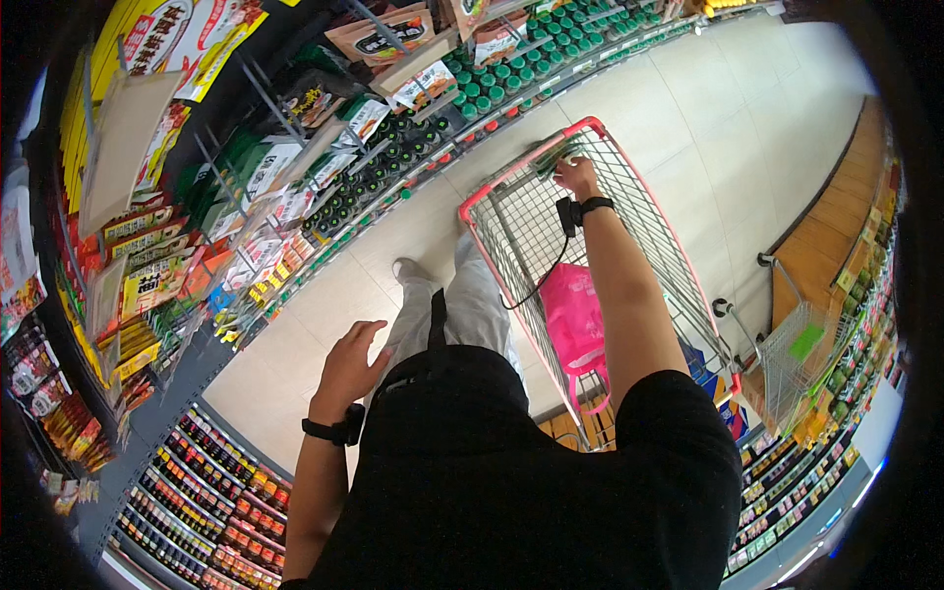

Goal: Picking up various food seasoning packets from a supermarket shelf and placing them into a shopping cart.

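Observation:
My right hand (577, 175) reaches into the far end of a wire shopping cart (516, 273) with a red rim. Its fingers are at a dark green item (554, 156) in the cart's corner; whether they grip it cannot be made out. A bright pink bag (574, 317) with handles lies in the cart, below my right forearm. A thin black cable hangs from the dark device on my right wrist. My left hand (350, 369) is beside my left hip, fingers apart, holding nothing, with a black band on its wrist.
Shelves of bottles with green caps (494, 88) and hanging food packets (383, 37) run along the left and top. Jars (251, 509) fill shelves at the lower left. A second, smaller cart (800, 354) stands at the right by a wooden-looking platform (826, 214). Pale floor tiles (678, 125) lie between.

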`<state>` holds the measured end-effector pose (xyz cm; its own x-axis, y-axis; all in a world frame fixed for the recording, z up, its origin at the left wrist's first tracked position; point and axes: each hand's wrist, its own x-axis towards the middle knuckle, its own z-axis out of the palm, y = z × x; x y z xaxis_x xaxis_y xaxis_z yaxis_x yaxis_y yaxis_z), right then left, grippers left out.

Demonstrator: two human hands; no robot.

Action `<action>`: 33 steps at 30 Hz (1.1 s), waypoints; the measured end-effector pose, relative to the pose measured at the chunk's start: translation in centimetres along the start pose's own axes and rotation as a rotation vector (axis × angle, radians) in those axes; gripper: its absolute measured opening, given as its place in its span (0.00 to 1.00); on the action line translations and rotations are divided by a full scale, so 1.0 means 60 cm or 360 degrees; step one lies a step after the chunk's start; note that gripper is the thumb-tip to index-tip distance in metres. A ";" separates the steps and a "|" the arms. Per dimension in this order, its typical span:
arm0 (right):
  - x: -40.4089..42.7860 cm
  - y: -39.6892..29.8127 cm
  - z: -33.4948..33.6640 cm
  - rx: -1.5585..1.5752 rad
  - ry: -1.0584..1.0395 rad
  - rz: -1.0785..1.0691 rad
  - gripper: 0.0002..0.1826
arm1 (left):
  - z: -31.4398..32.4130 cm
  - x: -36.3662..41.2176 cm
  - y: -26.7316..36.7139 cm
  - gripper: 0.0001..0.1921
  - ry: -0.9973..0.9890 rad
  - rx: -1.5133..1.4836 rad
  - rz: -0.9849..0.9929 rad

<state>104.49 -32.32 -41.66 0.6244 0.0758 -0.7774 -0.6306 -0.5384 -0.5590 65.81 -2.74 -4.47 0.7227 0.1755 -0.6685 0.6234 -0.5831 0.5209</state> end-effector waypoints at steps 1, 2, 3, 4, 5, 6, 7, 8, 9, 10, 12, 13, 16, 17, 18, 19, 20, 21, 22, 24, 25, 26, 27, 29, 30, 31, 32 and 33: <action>0.025 0.023 -0.021 -0.0204 -0.0016 0.0083 0.19 | 0.003 0.004 -0.003 0.21 -0.0030 0.0011 0.0022; 0.018 0.011 0.013 -0.0296 0.0015 0.0009 0.14 | 0.005 -0.005 -0.011 0.21 0.0004 0.0009 -0.0028; 0.000 -0.016 0.045 -0.0307 -0.0041 -0.0013 0.14 | 0.008 -0.016 -0.016 0.21 0.0030 0.0015 -0.0075; -0.021 -0.045 0.066 -0.0088 -0.0065 0.0059 0.13 | 0.010 -0.026 -0.018 0.21 0.0050 0.0019 -0.0110; -0.036 -0.062 0.074 0.0131 -0.0069 0.0142 0.12 | 0.012 -0.032 -0.019 0.21 0.0066 0.0011 -0.0129; -0.038 -0.068 0.069 -0.0053 -0.0136 0.0087 0.10 | 0.013 -0.034 -0.019 0.21 0.0079 -0.0003 -0.0138; -0.025 -0.051 0.052 -0.0065 -0.0116 0.0093 0.10 | 0.014 -0.030 -0.018 0.20 0.0077 -0.0023 -0.0128; -0.015 -0.030 0.037 0.0103 -0.0130 0.0057 0.10 | 0.014 -0.028 -0.017 0.20 0.0065 -0.0034 -0.0105; -0.015 -0.028 0.038 0.0270 -0.0172 0.0016 0.09 | 0.017 -0.029 -0.018 0.20 0.0069 -0.0045 -0.0115; -0.012 -0.027 0.035 0.0207 -0.0116 0.0057 0.08 | 0.021 -0.031 -0.019 0.20 0.0079 -0.0046 -0.0105; -0.019 -0.029 0.030 0.0180 -0.0111 0.0072 0.08 | 0.027 -0.036 -0.021 0.20 0.0096 -0.0054 -0.0107; -0.026 -0.033 0.032 0.0164 -0.0100 0.0085 0.08 | 0.031 -0.038 -0.024 0.20 0.0101 -0.0034 -0.0092; -0.066 -0.047 0.042 0.0259 -0.0071 -0.0007 0.09 | 0.040 -0.046 -0.026 0.21 0.0115 -0.0019 -0.0094; -0.082 -0.055 0.049 0.0466 -0.0039 -0.0024 0.10 | 0.043 -0.050 -0.026 0.20 0.0116 -0.0019 -0.0099; -0.083 -0.047 0.037 0.0258 0.0001 -0.0015 0.10 | 0.042 -0.049 -0.023 0.20 0.0111 -0.0018 -0.0086; -0.074 -0.027 0.021 0.0046 0.0003 -0.0088 0.09 | 0.044 -0.045 -0.021 0.20 0.0105 -0.0015 -0.0066; -0.065 -0.010 0.011 0.0079 0.0101 -0.0078 0.10 | 0.045 -0.041 -0.020 0.20 0.0099 -0.0010 -0.0046; -0.073 -0.008 0.019 0.0110 0.0167 -0.0067 0.11 | 0.048 -0.043 -0.021 0.20 0.0105 -0.0011 -0.0058; -0.079 -0.010 0.023 0.0123 0.0163 -0.0053 0.11 | 0.052 -0.044 -0.023 0.20 0.0119 -0.0006 -0.0045; -0.083 -0.018 0.028 0.0227 0.0176 -0.0021 0.11 | 0.055 -0.042 -0.023 0.20 0.0125 -0.0004 -0.0030; -0.091 -0.022 0.027 0.0333 0.0202 0.0010 0.12 | 0.055 -0.039 -0.023 0.20 0.0102 0.0012 -0.0038; -0.078 -0.008 0.023 0.0478 0.0132 0.0021 0.14 | 0.056 -0.037 -0.022 0.20 0.0080 0.0028 -0.0046; -0.080 -0.012 0.027 0.0478 0.0131 0.0026 0.14 | 0.057 -0.035 -0.022 0.20 0.0076 0.0029 -0.0049; -0.086 -0.019 0.034 0.0358 0.0199 0.0095 0.13 | 0.060 -0.033 -0.022 0.20 0.0082 0.0044 -0.0048; -0.085 -0.016 0.029 0.0400 0.0145 0.0102 0.14 | 0.060 -0.031 -0.021 0.20 0.0077 0.0046 -0.0044; -0.084 -0.013 0.027 0.0404 0.0150 0.0105 0.14 | 0.059 -0.029 -0.018 0.20 0.0071 0.0046 -0.0025; -0.082 -0.011 0.026 0.0446 0.0161 0.0084 0.14 | 0.059 -0.028 -0.016 0.20 0.0066 0.0045 -0.0007; -0.087 -0.016 0.031 0.0490 0.0164 0.0062 0.15 | 0.060 -0.028 -0.017 0.20 0.0068 0.0051 -0.0011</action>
<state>100.99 -30.62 -37.63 0.6306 -0.0336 -0.7754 -0.7549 -0.2588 -0.6027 62.91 -5.32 -5.78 0.7308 0.2129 -0.6485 0.6192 -0.6065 0.4987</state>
